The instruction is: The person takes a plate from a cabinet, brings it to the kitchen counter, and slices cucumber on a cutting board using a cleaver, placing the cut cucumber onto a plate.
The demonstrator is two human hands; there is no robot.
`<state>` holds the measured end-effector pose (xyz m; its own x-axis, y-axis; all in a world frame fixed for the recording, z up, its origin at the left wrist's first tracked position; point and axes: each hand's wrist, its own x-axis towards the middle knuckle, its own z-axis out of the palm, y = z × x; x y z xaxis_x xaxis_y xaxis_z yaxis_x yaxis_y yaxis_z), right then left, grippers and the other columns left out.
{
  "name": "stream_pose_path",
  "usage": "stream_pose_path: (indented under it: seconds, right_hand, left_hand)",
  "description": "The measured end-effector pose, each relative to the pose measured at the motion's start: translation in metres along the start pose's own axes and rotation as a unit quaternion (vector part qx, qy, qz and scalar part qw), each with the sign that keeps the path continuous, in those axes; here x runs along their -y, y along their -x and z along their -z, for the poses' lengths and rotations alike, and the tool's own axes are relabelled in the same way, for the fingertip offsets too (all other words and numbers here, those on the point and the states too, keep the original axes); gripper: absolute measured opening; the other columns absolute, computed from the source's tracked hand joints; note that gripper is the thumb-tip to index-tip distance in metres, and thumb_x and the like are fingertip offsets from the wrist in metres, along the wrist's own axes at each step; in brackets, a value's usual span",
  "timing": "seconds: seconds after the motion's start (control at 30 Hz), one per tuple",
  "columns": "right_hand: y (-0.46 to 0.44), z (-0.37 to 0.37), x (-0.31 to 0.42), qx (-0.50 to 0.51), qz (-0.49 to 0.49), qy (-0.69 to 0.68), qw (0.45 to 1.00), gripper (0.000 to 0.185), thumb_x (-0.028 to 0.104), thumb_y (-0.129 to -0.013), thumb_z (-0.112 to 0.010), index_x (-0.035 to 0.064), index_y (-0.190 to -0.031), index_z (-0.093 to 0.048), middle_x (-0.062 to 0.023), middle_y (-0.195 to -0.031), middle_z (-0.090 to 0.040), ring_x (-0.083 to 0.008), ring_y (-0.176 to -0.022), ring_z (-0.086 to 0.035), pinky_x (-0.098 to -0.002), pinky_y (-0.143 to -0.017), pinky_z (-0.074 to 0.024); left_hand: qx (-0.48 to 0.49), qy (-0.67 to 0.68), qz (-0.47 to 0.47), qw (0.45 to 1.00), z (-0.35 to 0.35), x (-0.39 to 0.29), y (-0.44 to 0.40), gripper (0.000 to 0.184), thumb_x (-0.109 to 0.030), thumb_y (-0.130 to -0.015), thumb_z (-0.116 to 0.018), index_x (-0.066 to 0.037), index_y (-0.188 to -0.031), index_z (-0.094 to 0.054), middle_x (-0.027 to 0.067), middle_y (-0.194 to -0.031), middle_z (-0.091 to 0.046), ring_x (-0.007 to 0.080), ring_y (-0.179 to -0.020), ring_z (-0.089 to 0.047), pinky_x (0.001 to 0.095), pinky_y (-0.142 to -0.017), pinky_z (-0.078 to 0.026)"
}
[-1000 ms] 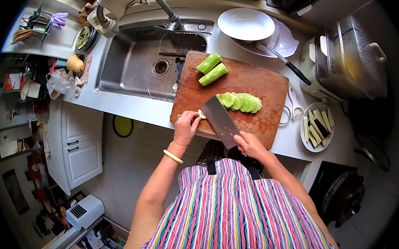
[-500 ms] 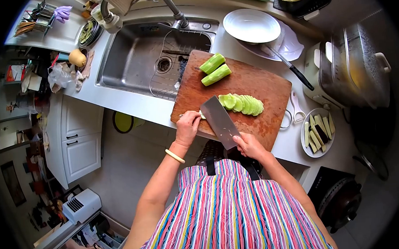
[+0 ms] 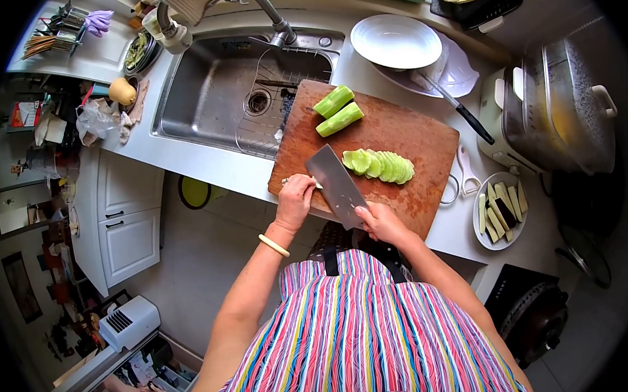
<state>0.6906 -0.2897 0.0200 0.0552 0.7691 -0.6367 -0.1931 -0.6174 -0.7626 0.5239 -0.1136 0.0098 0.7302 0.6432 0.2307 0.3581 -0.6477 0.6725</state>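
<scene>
In my right hand [image 3: 381,222] is the handle end of a broad cleaver [image 3: 337,187], its blade slanting over the near left part of the wooden cutting board [image 3: 415,134]. Small light bits stick to the blade. My left hand [image 3: 296,197] pinches a small pale green-white piece of vegetable [image 3: 317,184] right beside the blade's left edge. To the right of the cleaver, a row of overlapping pale green slices [image 3: 385,166] lies on the board. Two peeled green vegetable lengths [image 3: 339,120] rest farther back, close to the sink side.
A steel sink [image 3: 207,79] with a faucet [image 3: 272,13] is at the back left. Behind the board, a white bowl [image 3: 396,41] sits near a black-handled utensil [image 3: 473,123]. On the right are a peeler [image 3: 466,167], a plate of eggplant strips [image 3: 499,211] and a steamer [image 3: 533,108].
The cleaver and my right hand have shifted a little left and away from me, bringing the blade closer to my left hand. The slices and vegetable lengths stay in place.
</scene>
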Motion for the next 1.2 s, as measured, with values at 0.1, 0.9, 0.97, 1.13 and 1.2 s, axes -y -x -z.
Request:
stream_pose_path:
  seconds: [0.1, 0.9, 0.97, 1.13, 1.2]
  right_hand:
    - [-0.002, -0.003, 0.002, -0.01, 0.002, 0.029, 1.0, 0.031, 0.03, -0.099, -0.046, 0.0017, -0.09, -0.053, -0.0034, -0.062, -0.051, -0.0135, -0.047, -0.049, -0.0305, -0.046, -0.0422]
    - [0.073, 0.031, 0.013, -0.179, 0.092, -0.1, 0.974, 0.024, 0.026, -0.1, -0.049, 0.0043, -0.095, -0.056, 0.0032, -0.057, -0.043, -0.0059, -0.046, -0.039, -0.0232, -0.041, -0.0335]
    - [0.08, 0.032, 0.015, -0.191, 0.094, -0.086, 0.973, 0.024, 0.026, -0.1, -0.049, 0.0045, -0.094, -0.056, 0.0032, -0.057, -0.043, -0.0059, -0.046, -0.04, -0.0233, -0.041, -0.0336]
    - [0.09, 0.031, 0.012, -0.208, 0.098, -0.073, 0.97, 0.023, 0.025, -0.1, -0.049, 0.0046, -0.093, -0.055, 0.0034, -0.057, -0.043, -0.006, -0.046, -0.039, -0.0234, -0.041, -0.0334]
    - [0.093, 0.031, 0.014, -0.216, 0.1, -0.067, 0.969, 0.023, 0.025, -0.1, -0.049, 0.0045, -0.092, -0.055, 0.0035, -0.057, -0.043, -0.0059, -0.046, -0.039, -0.0234, -0.041, -0.0333]
  left_hand:
    - [0.013, -0.004, -0.012, 1.0, 0.004, 0.001, -0.002, 0.008, 0.001, -0.078, -0.066, -0.002, -0.084, -0.062, 0.0119, -0.083, -0.062, 0.0301, -0.081, -0.061, 0.0365, -0.074, -0.05]
    - [0.101, -0.009, -0.079, 0.992, 0.019, -0.003, -0.012, 0.019, -0.005, -0.077, -0.07, -0.003, -0.093, -0.06, 0.0124, -0.1, -0.058, 0.0322, -0.095, -0.057, 0.0389, -0.082, -0.047]
    - [0.119, -0.048, -0.071, 0.989, 0.026, -0.009, -0.02, 0.024, -0.008, -0.075, -0.072, -0.004, -0.095, -0.06, 0.0118, -0.101, -0.057, 0.032, -0.098, -0.056, 0.0392, -0.084, -0.046]
    - [0.233, -0.09, -0.095, 0.964, 0.025, 0.001, -0.041, 0.032, -0.01, -0.071, -0.075, -0.006, -0.096, -0.056, 0.0095, -0.099, -0.055, 0.0304, -0.098, -0.054, 0.0404, -0.085, -0.043]
    - [0.267, -0.104, -0.108, 0.952, 0.029, 0.0, -0.05, 0.033, -0.011, -0.07, -0.076, -0.006, -0.095, -0.054, 0.0098, -0.099, -0.056, 0.0306, -0.097, -0.054, 0.0407, -0.084, -0.044]
